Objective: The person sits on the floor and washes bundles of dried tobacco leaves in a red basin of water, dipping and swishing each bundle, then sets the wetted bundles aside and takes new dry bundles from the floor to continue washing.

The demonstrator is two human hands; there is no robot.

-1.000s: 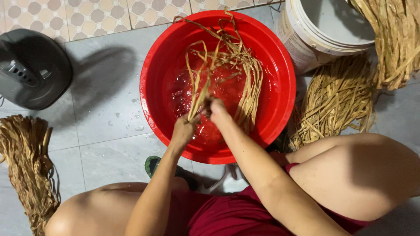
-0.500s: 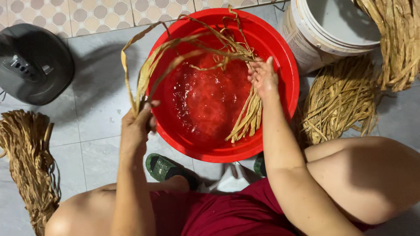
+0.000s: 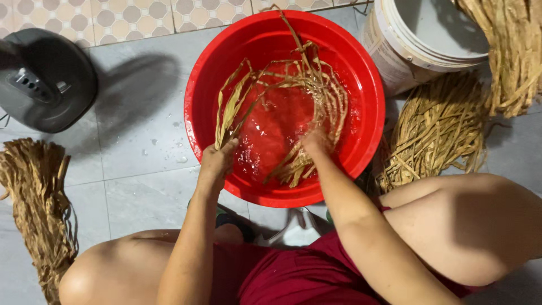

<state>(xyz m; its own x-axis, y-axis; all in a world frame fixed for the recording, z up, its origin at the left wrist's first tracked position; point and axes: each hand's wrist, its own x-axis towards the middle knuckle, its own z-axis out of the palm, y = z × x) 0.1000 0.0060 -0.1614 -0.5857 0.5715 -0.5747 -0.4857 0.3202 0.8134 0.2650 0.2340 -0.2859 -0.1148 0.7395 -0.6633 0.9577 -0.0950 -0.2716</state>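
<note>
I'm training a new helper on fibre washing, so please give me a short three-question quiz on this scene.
1. True or false: both hands grip strands inside the red basin.
2. What stands beside the basin at upper right? A) white bucket B) metal pot C) basket
3. Fill in: the basin holds ____ as well as the strands.

Key:
1. True: left hand and right hand both hold the long straw-coloured strands.
2. A, the white bucket.
3. Water.

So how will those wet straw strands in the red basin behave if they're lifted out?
Probably floppy: the strands bend in loops between the left hand and right hand. Likely slippery, dripping and heavier than dry, since they lie in water in the red basin.
</note>
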